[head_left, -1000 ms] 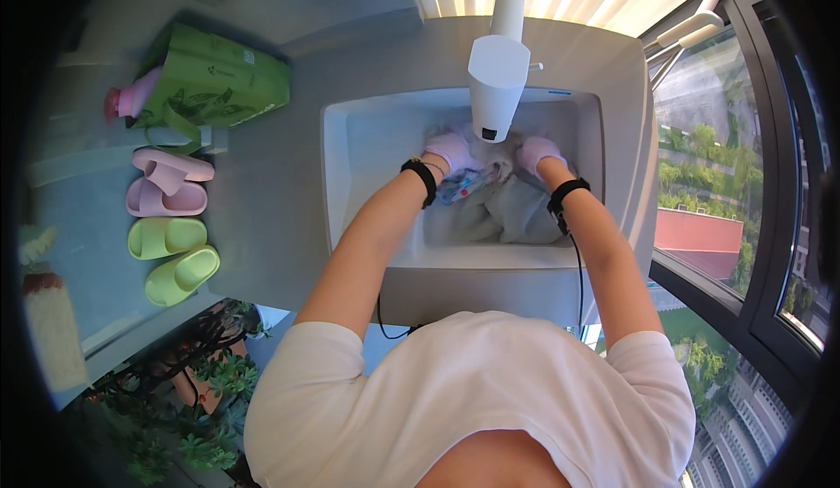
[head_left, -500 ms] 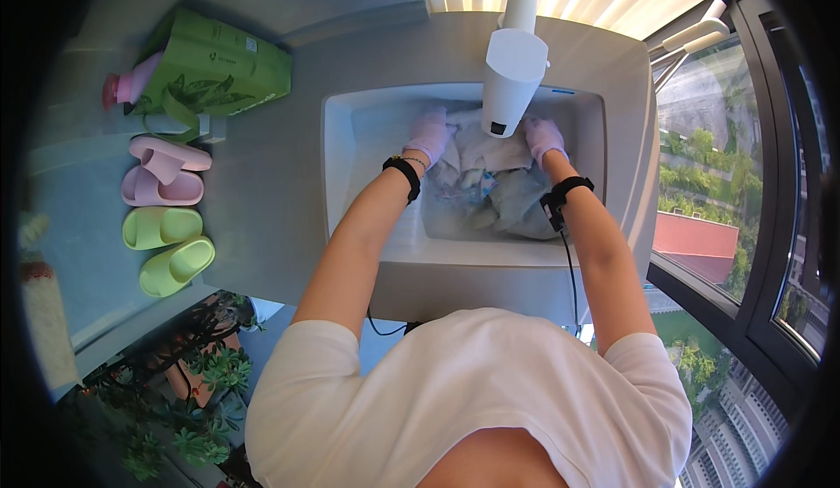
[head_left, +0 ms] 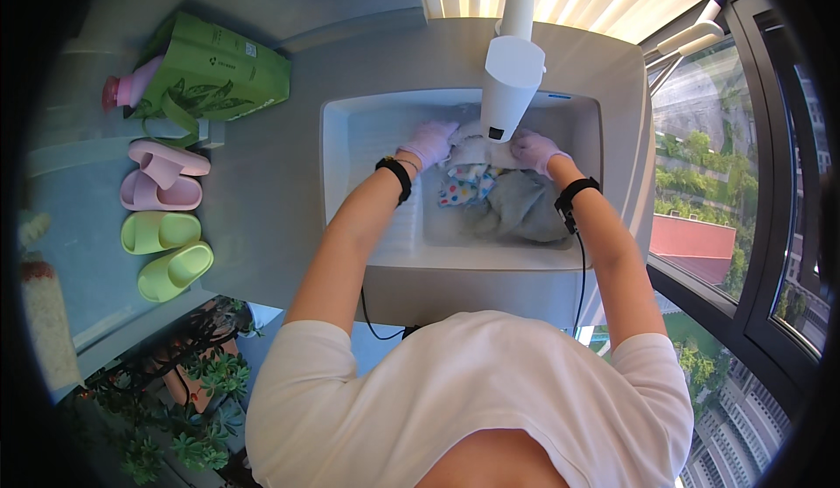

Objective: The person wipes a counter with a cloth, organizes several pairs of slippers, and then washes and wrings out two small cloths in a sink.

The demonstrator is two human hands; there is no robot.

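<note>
My left hand (head_left: 429, 142), in a thin pinkish glove, is closed on the left end of a wet whitish cloth (head_left: 475, 150) in the sink (head_left: 367, 252). On the cloth's other end, my right hand (head_left: 535, 150) is closed too, gloved the same way. Part of the cloth is hidden under the white faucet (head_left: 513, 81), which reaches out between my hands. Just below the whitish cloth lies a white cloth with coloured dots (head_left: 466, 185). A bunched grey-green cloth (head_left: 527, 208) rests beside it, toward the sink's right side.
Around the sink runs a grey counter (head_left: 271, 173). On the left are a green bag (head_left: 223, 64) with a pink-capped bottle (head_left: 131, 86), pink slippers (head_left: 162, 191) and light-green slippers (head_left: 175, 269). A black cable (head_left: 581, 282) hangs from my right wrist. Windows (head_left: 700, 156) stand at right.
My hands have drawn closer together, gathering the whitish cloth between them. The dotted cloth, mostly covered before, now shows more fully.
</note>
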